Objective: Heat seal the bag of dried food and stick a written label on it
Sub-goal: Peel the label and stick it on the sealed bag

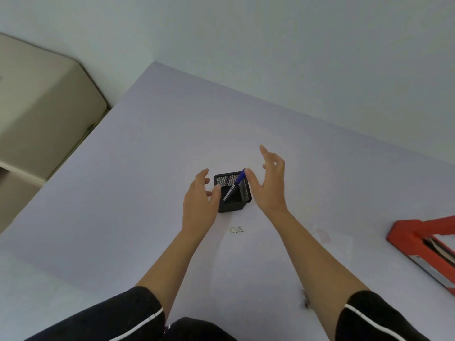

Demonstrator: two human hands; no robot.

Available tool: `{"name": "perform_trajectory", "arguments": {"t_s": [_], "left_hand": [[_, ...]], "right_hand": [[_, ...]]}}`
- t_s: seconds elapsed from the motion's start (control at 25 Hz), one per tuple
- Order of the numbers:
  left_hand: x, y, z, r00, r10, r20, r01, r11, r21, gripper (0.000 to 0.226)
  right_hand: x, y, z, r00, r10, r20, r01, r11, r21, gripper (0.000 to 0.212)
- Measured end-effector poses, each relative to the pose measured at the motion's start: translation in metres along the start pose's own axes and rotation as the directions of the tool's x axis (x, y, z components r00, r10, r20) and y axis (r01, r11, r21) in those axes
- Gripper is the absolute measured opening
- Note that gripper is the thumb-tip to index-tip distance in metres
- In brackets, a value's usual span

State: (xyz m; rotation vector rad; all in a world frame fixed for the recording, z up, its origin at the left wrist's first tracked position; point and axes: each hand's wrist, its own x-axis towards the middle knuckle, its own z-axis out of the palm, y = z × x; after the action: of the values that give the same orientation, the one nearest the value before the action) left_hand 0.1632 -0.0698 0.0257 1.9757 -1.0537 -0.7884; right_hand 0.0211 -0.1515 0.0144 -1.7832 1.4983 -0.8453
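A black mesh pen holder (234,204) stands in the middle of the white table (123,193). A blue pen (236,183) leans inside it, its top poking out at the far right corner. My left hand (200,200) hovers just left of the holder with relaxed, spread fingers. My right hand (269,185) is just right of it, fingers spread, thumb near the pen's top; neither hand holds anything. A small white label (236,230) with writing lies on the table in front of the holder. A red heat sealer (418,244) sits at the right edge. No bag is in view.
A beige cabinet or box (41,114) stands off the table's left side. Pale walls run behind the table. A small dark speck (306,301) lies near my right forearm.
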Motion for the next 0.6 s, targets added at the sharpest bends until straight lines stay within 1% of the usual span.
{"name": "perform_trajectory", "arguments": {"t_s": [0.04,0.08,0.12,0.16,0.2,0.24,0.28,0.32,0.36,0.4,0.44,0.52,0.56,0.6], "left_hand": [[-0.005,-0.004,-0.004,0.992,-0.01,-0.129,0.001,0.997,-0.071,0.032],[-0.011,-0.011,-0.006,0.972,-0.005,-0.237,-0.02,0.994,-0.106,0.022],[-0.018,-0.022,-0.006,0.962,0.018,-0.273,-0.045,0.995,-0.093,0.014],[-0.026,-0.034,-0.003,0.973,0.056,-0.223,-0.069,0.996,-0.048,0.009],[-0.033,-0.049,0.004,0.989,0.107,-0.102,-0.105,0.994,0.025,0.008],[-0.037,-0.064,0.012,0.987,0.148,0.06,-0.154,0.982,0.108,0.011],[-0.04,-0.077,0.021,0.965,0.165,0.205,-0.204,0.96,0.19,0.018],[-0.041,-0.086,0.029,0.941,0.172,0.291,-0.252,0.931,0.263,0.025],[-0.04,-0.092,0.035,0.929,0.185,0.321,-0.289,0.903,0.317,0.029],[-0.038,-0.095,0.04,0.922,0.218,0.319,-0.327,0.881,0.343,0.029],[-0.037,-0.095,0.044,0.913,0.262,0.312,-0.368,0.86,0.354,0.027],[-0.036,-0.094,0.049,0.896,0.319,0.31,-0.423,0.827,0.37,0.02],[-0.036,-0.092,0.05,0.898,0.312,0.309,-0.415,0.835,0.362,0.017],[-0.035,-0.089,0.051,0.912,0.278,0.303,-0.375,0.864,0.335,0.014]], "right_hand": [[-0.005,0.007,-0.007,0.992,0.06,-0.113,-0.05,0.995,0.089,0.046],[-0.014,0.015,-0.014,0.973,0.125,-0.196,-0.104,0.988,0.11,0.037],[-0.026,0.027,-0.018,0.96,0.171,-0.222,-0.161,0.985,0.066,0.029],[-0.041,0.04,-0.018,0.963,0.198,-0.184,-0.201,0.98,0.003,0.024],[-0.057,0.053,-0.015,0.974,0.206,-0.089,-0.211,0.976,-0.047,0.023],[-0.071,0.063,-0.01,0.979,0.199,0.044,-0.195,0.978,-0.076,0.024],[-0.082,0.069,-0.005,0.967,0.177,0.182,-0.162,0.982,-0.093,0.026],[-0.089,0.072,0.0,0.945,0.149,0.291,-0.118,0.986,-0.121,0.029],[-0.092,0.074,0.005,0.925,0.12,0.36,-0.062,0.984,-0.169,0.033],[-0.093,0.075,0.009,0.915,0.104,0.39,-0.015,0.975,-0.223,0.036],[-0.093,0.074,0.012,0.915,0.1,0.39,0.007,0.965,-0.264,0.037],[-0.092,0.071,0.016,0.927,0.116,0.355,-0.012,0.959,-0.283,0.032],[-0.091,0.07,0.018,0.932,0.122,0.341,-0.028,0.963,-0.27,0.027],[-0.09,0.069,0.019,0.934,0.122,0.336,-0.035,0.967,-0.253,0.022]]}}
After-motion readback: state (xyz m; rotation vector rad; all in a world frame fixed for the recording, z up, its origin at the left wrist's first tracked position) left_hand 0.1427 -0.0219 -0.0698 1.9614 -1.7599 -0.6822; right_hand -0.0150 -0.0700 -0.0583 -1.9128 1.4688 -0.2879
